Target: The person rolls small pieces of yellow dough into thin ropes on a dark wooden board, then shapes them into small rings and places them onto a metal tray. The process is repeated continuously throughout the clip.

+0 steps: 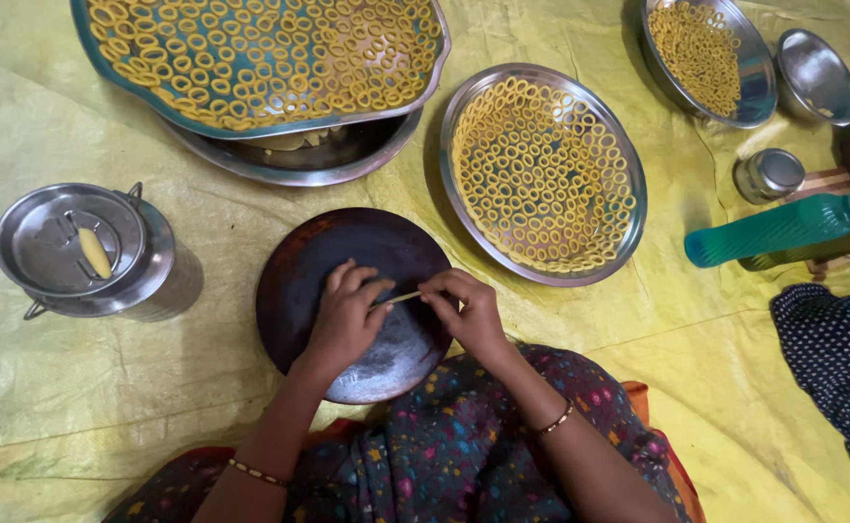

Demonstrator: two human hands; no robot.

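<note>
Both my hands rest over a dark round pan [299, 281] on my lap edge. My left hand [344, 318] and my right hand [467, 310] pinch the two ends of a thin yellow dough strand [402, 297] stretched between their fingertips above the pan. A round steel plate [544, 174] filled with several small yellow dough rings lies just beyond my right hand. A large steel tray [260, 58] covered with the same rings sits at the top, stacked on another steel dish.
A steel pot [86, 252] with a lump of yellow dough on its lid stands at left. At right are more steel plates [706, 58], a small steel cup [769, 174], a teal bottle [783, 228] and another person's dotted sleeve [836, 368]. Yellow sheet covers the floor.
</note>
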